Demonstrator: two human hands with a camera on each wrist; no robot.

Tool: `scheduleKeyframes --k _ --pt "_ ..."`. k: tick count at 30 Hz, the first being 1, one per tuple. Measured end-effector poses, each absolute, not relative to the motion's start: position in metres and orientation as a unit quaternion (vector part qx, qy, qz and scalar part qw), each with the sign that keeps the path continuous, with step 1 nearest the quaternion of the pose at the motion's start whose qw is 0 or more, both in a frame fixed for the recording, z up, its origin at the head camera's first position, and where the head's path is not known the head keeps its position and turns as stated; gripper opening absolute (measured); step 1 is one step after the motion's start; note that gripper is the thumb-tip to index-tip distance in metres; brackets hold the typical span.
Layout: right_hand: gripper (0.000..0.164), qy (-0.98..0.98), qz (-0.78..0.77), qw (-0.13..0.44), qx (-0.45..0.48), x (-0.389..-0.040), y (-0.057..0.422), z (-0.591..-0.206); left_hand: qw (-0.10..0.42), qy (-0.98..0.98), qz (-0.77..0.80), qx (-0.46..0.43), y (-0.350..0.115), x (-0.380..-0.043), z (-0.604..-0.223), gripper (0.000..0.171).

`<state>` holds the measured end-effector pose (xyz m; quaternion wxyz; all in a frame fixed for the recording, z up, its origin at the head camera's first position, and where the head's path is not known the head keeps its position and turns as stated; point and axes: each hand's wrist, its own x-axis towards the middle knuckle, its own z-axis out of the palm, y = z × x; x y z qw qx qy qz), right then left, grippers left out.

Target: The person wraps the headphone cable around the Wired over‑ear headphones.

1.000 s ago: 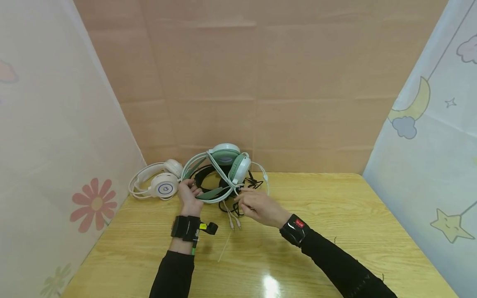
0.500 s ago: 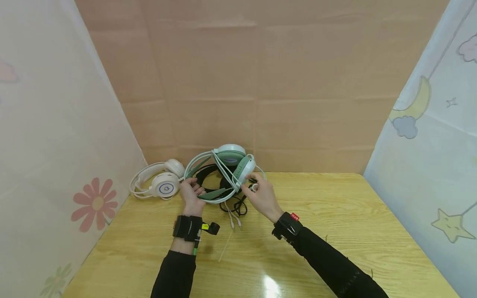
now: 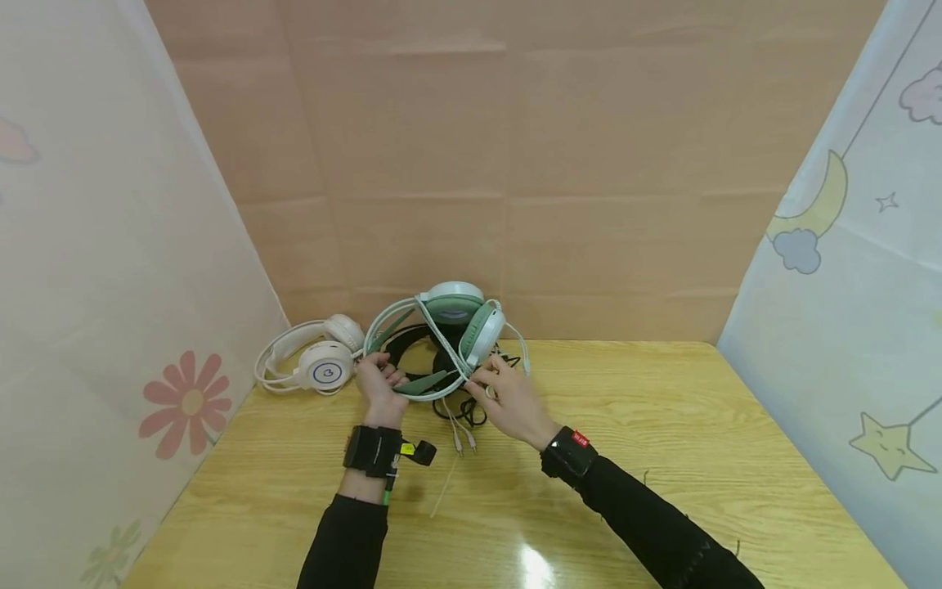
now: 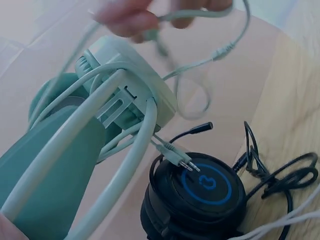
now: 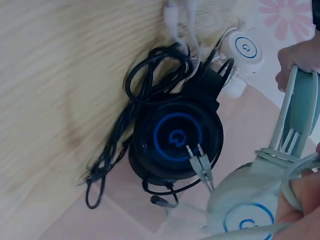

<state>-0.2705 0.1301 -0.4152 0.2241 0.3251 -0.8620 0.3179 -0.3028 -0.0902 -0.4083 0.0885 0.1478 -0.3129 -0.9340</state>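
Note:
Mint-green headphones point(image 3: 482, 334) are held up off the table, tilted, with their cable wound round the headband. My left hand point(image 3: 380, 388) grips that headband on its left side. Beside the lower ear cup, my right hand point(image 3: 511, 405) pinches a stretch of the green cable point(image 4: 200, 14), which loops loosely below the fingers in the left wrist view. Two green plugs point(image 5: 200, 165) dangle from the bundle. Beneath lie black headphones point(image 4: 200, 195) with a blue ring logo, partly hidden in the head view by the green pair.
White headphones point(image 3: 324, 366) lie at the left by the backdrop. A tangled black cable point(image 5: 145, 90) and white plugs point(image 3: 465, 442) rest on the wooden table point(image 3: 625, 458). A thin pale strip point(image 3: 444, 488) lies nearer the front. Patterned sheets stand on both sides.
My right hand has moved up beside the ear cup, then slightly back down and left along the cable. The green headphones have shifted a little to the right; the left hand keeps its grip.

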Motion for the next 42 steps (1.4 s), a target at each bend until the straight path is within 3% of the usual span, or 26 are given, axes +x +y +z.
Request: scheduleKeyframes --k 4,9,16,21,30,37,42 --pt "0.014 -0.857 0.315 0.188 0.363 -0.268 0.126 -0.413 0.096 -0.313 -0.932 0.154 -0.088 -0.303 -0.409 0.033" --pt "0.019 -0.872 0.330 0.117 0.341 -0.272 0.127 -0.415 0.086 -0.295 -0.940 0.149 -0.089 -0.301 -0.406 0.034" --pt "0.026 -0.873 0.347 0.106 0.326 -0.279 0.132 -0.417 0.072 -0.264 -0.951 0.145 -0.091 -0.301 -0.402 0.035" --pt "0.029 -0.874 0.378 0.058 0.300 -0.282 0.139 -0.418 0.049 -0.236 -0.960 0.144 -0.092 -0.301 -0.403 0.031" --pt "0.024 -0.857 0.380 0.026 0.347 -0.291 0.151 -0.423 0.003 -0.125 -0.986 0.113 -0.099 -0.300 -0.406 0.025" --pt "0.037 -0.858 0.384 -0.032 0.341 -0.290 0.161 -0.429 0.002 -0.087 -0.990 0.112 -0.102 -0.299 -0.404 0.027" --pt "0.043 -0.852 0.388 -0.041 0.349 -0.289 0.163 -0.433 -0.014 -0.058 -0.991 0.118 -0.103 -0.301 -0.403 0.026"
